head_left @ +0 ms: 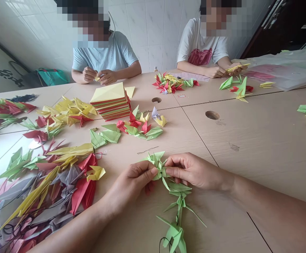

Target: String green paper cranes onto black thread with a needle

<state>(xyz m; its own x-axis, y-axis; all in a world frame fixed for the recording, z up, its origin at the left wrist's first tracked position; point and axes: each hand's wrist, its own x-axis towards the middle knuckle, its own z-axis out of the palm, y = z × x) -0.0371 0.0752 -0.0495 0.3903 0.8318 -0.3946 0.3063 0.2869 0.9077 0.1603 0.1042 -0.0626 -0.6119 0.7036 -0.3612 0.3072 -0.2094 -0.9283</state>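
Observation:
Both hands meet at a green origami crane (158, 164) near the middle of the table. My left hand (134, 179) pinches its left side between thumb and fingers. On the other side, my right hand (192, 170) grips the paper with closed fingers. A string of green paper cranes (176, 233) trails from it toward the table's near edge, with a black cord loop at its lower end. Some red paper shows beneath my left hand, mostly hidden. A thin wire-like piece (147, 150) lies just beyond the hands.
A heap of strung coloured cranes (71, 186) covers the left. Beyond are a stack of square paper (110, 100), yellow cranes (68, 110) and loose cranes (139, 124). The table has round holes (212, 115). Two people (105, 56) sit opposite, folding paper; plastic sheeting (287, 68) lies far right.

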